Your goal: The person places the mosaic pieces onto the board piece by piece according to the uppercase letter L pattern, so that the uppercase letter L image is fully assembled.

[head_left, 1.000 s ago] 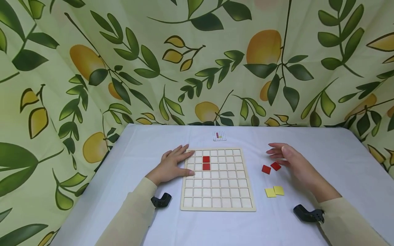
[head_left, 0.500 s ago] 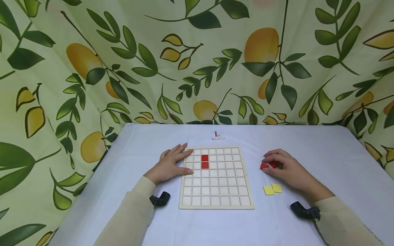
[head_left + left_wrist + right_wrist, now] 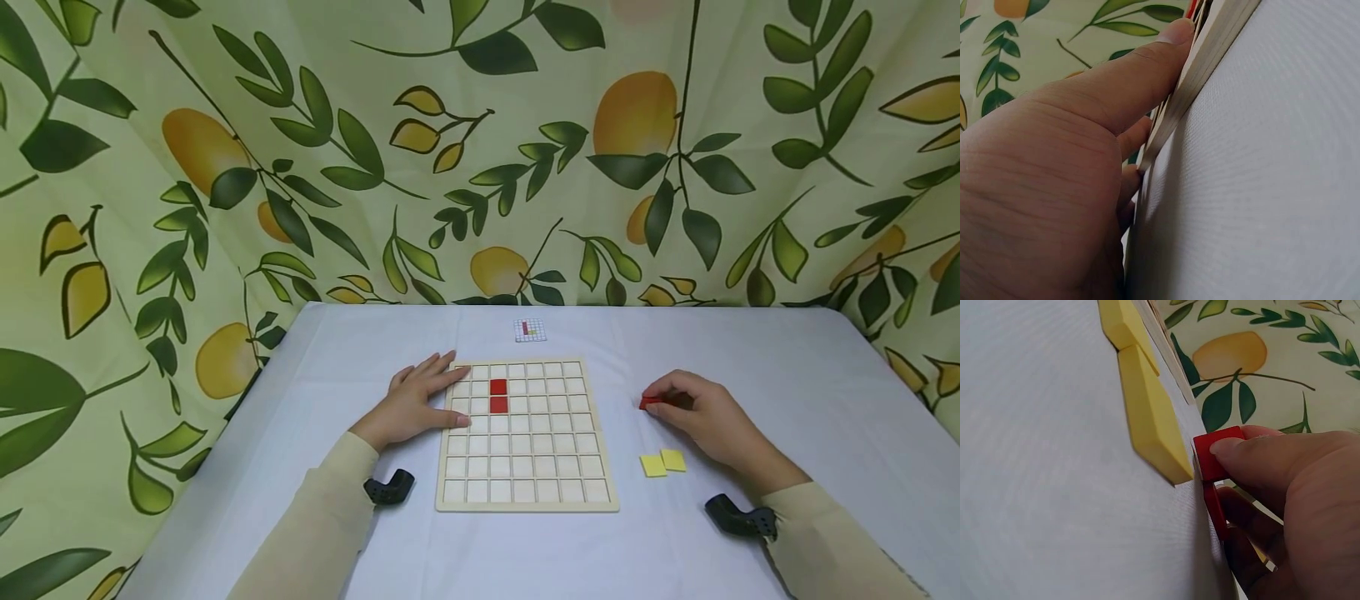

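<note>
A pale square grid board (image 3: 527, 506) lies on the white table, with two red tiles (image 3: 498, 405) in neighbouring cells, one above the other. My left hand (image 3: 408, 406) rests across its left edge, thumb and fingers spread on the rim and outer cells. To the right of the board, my right hand (image 3: 701, 417) pinches a red tile (image 3: 1209, 464) between thumb and fingers, low over the cloth. A second loose red tile (image 3: 1214, 511) shows just below it, beside the fingers. Two yellow tiles (image 3: 663, 462) lie nearer the front, partly overlapping in the head view.
Behind the board lies a small card (image 3: 530, 330) printed with a grid and red and yellow marks. Black wrist devices (image 3: 389, 487) sit at both sleeves. A leaf-and-fruit patterned curtain (image 3: 480, 167) hangs behind the table (image 3: 360, 333).
My right hand has come down and left onto the loose red tiles, its fingers closing to pinch one. The left hand stays on the board's edge.
</note>
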